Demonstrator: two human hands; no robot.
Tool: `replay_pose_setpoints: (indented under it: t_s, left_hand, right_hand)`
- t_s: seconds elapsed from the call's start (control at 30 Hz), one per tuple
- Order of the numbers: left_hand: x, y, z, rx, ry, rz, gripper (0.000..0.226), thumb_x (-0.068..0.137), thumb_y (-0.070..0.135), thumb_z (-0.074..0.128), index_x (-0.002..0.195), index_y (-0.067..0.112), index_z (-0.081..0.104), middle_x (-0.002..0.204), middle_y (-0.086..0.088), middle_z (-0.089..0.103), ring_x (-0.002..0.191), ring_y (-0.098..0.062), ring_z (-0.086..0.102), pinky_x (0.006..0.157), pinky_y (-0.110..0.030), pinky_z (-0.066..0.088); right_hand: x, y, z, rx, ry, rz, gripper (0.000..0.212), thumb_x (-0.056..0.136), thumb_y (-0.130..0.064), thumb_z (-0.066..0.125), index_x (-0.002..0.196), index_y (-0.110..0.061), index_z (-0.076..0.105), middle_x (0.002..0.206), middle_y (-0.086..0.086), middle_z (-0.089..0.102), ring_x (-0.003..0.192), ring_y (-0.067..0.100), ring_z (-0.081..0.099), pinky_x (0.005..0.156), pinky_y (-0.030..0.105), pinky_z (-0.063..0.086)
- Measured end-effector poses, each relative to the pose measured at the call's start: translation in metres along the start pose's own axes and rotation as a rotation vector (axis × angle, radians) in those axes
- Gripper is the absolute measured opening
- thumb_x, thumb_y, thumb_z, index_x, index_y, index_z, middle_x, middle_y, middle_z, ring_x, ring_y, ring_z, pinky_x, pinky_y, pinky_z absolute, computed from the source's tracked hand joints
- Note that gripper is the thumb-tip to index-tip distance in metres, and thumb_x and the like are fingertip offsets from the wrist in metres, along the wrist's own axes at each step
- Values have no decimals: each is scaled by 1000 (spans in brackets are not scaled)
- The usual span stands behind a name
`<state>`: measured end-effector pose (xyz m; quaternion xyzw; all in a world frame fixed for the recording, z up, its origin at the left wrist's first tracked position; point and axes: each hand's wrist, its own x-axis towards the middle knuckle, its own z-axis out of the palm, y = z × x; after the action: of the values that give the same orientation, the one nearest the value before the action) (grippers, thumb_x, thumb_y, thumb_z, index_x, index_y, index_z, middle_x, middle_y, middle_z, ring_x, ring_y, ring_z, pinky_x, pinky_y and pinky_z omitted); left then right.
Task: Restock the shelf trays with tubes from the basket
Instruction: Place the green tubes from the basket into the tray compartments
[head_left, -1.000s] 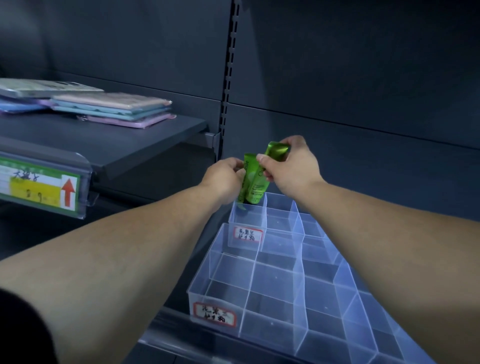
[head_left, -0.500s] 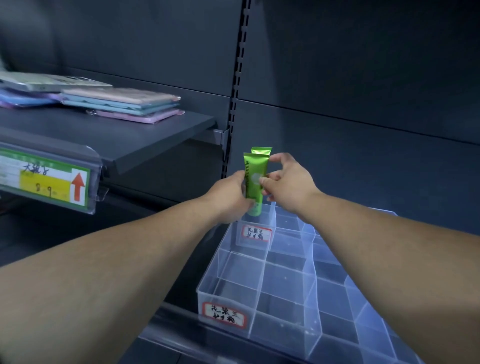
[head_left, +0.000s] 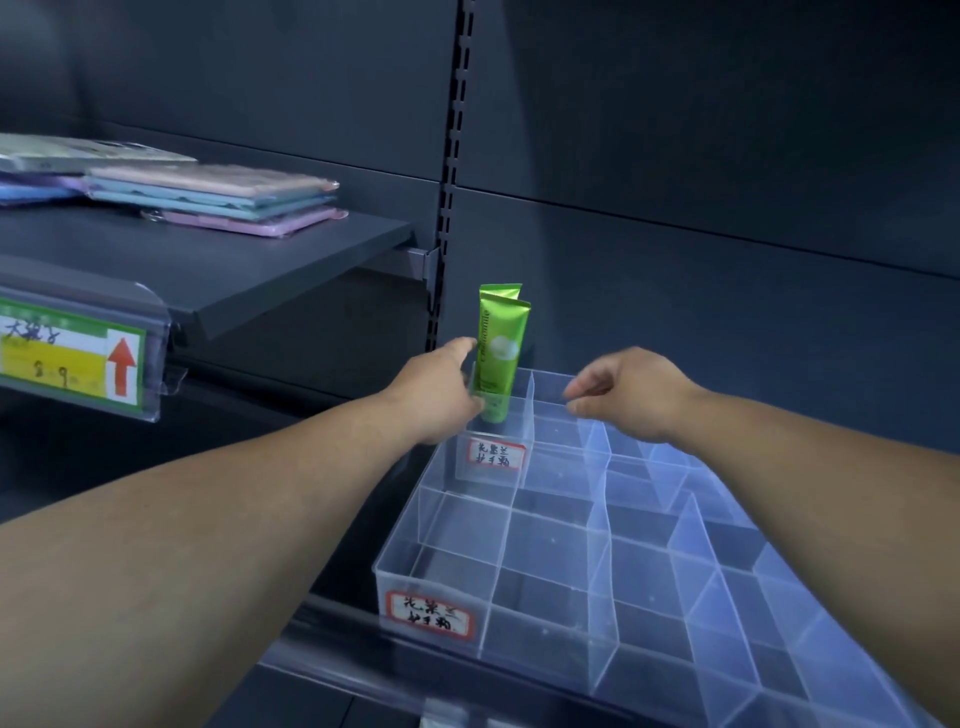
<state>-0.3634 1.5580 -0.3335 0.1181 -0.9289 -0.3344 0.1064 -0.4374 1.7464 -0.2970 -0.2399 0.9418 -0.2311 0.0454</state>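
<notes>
The front one of two green tubes (head_left: 498, 353) carries pale lettering running up its side that seems to read "Chamomile", though it is too blurred to be sure, with a pale round mark beside it. The second tube stands right behind it and shows only its crimped top. A red-bordered sticker (head_left: 496, 454) on the wall of their compartment and a like sticker (head_left: 428, 613) on the front corner of the clear tray (head_left: 535, 629) bear handwritten characters too blurred to read. A price tag (head_left: 67, 361) on the edge of the upper shelf (head_left: 234, 260) has a green border, a yellow patch, a red arrow pointing up and scrawled writing, perhaps a 9. Flat packets (head_left: 218, 200) are stacked on that shelf, cut off at the left. The tubes stand upright, caps down, in the tray's back left compartment. The left hand (head_left: 434, 397) holds them low down, thumb against their left edge, its fingers partly hidden by the tubes and the clear wall. The right hand (head_left: 631, 395) hangs over the back row just to the right, apart from the tubes, fingers loosely curled and holding nothing.
</notes>
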Motion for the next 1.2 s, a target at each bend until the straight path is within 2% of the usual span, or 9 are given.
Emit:
replay_pose_setpoints:
  t_s: [0.23,0.37,0.47,0.6,0.7,0.77,0.97,1.1,1.2]
  left_hand:
    - [5,-1,-2,26,7,-4,69,89,16,61,147,30,27,127,-1,57,108,-19,56,81,-23,42]
    - [6,-2,-4,6,39,-14,67,84,28,69,143,27,36,127,3,57,106,-14,55,80,-21,39]
    - [8,3,-7,-24,164,-1,64,81,40,69,137,20,45,126,0,58,108,-16,56,85,-24,42]
    - [9,12,-7,-28,246,-14,43,82,43,67,115,17,59,111,0,63,102,-18,58,81,-27,43]
    - [6,15,-6,-18,236,-47,54,83,47,65,126,17,54,114,-1,62,105,-20,58,80,-25,42]
    - [1,16,-8,-6,226,-67,65,83,46,65,136,14,45,121,-3,60,112,-20,55,85,-25,40]
    - [-28,18,-18,-25,244,-110,67,83,44,67,138,15,44,130,-2,56,119,-19,52,93,-24,38]
    - [-56,30,-22,2,253,-89,66,83,43,66,139,16,43,132,-1,54,117,-18,51,88,-23,38]
    - [-80,47,-21,10,234,-67,62,84,41,67,136,16,45,128,-2,55,103,-16,54,79,-21,40]
  right_hand:
    - [-1,0,3,-27,-14,-27,7,88,-24,67,85,-29,71,78,-18,61,77,5,57,58,10,40]
    - [-2,1,6,-30,0,-27,6,87,-24,67,86,-28,71,83,-13,65,82,8,61,65,16,45]
    - [-3,0,9,-45,9,-18,6,88,-25,67,88,-28,72,87,-10,67,86,11,63,72,20,47]
    - [-3,0,11,-76,14,-22,9,90,-23,64,87,-29,69,88,-9,66,86,12,62,71,20,44]
    - [-3,-1,12,-103,34,-29,12,90,-22,63,84,-31,66,94,-6,69,86,13,62,71,21,45]
    - [-4,-1,13,-124,43,-25,13,91,-21,60,87,-31,66,98,-4,70,88,14,63,73,21,46]
    - [-30,3,11,-45,134,-41,26,93,-26,58,119,-29,61,120,-8,62,102,14,57,80,23,45]
    - [-62,-3,4,-34,140,-78,30,91,-34,61,120,-28,61,120,-7,61,109,13,56,83,20,41]
    - [-90,-12,0,-32,136,-97,32,90,-37,62,121,-28,61,122,-7,61,111,13,55,84,18,39]
